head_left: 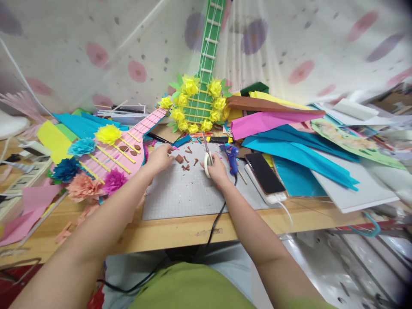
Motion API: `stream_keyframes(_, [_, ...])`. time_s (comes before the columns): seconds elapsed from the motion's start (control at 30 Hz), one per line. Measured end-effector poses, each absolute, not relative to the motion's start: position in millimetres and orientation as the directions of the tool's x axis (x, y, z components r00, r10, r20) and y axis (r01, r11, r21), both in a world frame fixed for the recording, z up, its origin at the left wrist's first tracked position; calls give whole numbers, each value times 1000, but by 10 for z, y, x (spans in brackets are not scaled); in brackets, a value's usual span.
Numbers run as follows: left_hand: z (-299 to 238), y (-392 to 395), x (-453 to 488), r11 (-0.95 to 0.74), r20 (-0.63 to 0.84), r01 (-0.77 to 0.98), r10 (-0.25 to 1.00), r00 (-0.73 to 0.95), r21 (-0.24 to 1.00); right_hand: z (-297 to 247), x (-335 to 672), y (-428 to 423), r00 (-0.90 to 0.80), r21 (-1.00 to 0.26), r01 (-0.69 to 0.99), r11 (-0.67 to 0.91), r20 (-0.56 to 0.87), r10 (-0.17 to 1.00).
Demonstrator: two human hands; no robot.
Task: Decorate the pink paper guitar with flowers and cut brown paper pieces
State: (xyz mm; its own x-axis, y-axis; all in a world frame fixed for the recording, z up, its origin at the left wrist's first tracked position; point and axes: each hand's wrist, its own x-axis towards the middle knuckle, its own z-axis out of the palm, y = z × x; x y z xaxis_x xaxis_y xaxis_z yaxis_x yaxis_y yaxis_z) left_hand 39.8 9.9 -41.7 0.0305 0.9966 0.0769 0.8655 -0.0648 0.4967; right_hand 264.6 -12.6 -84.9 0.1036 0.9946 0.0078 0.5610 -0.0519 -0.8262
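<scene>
My right hand is closed round the white handles of a pair of scissors, whose blades point away from me over a grey gridded cutting mat. At the mat's left side my left hand has its thumb and fingers slightly apart, with nothing visible between them. Close to its fingertips lies a small brown paper square. Several narrow brown paper scraps are scattered between my hands. Left of my left hand rests a pink paper guitar trimmed with paper flowers.
A blue glue gun with a black cord lies right of the scissors. Beyond it are a phone on a white power bank and blue crepe paper. A green guitar with yellow flowers stands at the back.
</scene>
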Motion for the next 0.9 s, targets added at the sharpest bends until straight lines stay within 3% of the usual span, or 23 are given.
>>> stream_keyframes(0.2, [-695,251,513,-113,35,698,992,125,707,-847,2624,-142,85,-815,578,-19,37,996])
stream_keyframes(0.33, [-707,220,525,-50,41,631,999,30,775,-831,2616,-156,88,-803,594,-46,8,996])
stream_keyframes(0.4, [-699,146,559,-21,51,494,998,-46,869,-834,2607,-157,86,-830,557,-41,9,996])
stream_keyframes(0.5, [-716,-19,679,-32,43,84,991,-130,996,-855,2561,-162,30,-926,375,-32,-22,999])
stream_keyframes(0.57, [-749,-135,794,-23,-8,-179,986,-169,984,-864,2509,-173,-34,-982,179,-51,-58,998])
stream_keyframes(0.63, [-787,-230,909,11,-74,-325,981,-182,946,-855,2455,-190,-73,-997,10,-71,-72,995])
stream_keyframes(0.73, [-827,-311,1024,47,-97,-366,988,-118,929,-812,2410,-216,-73,-992,-105,-68,-61,996])
stream_keyframes(0.9, [-826,-368,1056,66,-97,-341,993,-73,938,-767,2421,-222,-57,-989,-141,-53,-46,997])
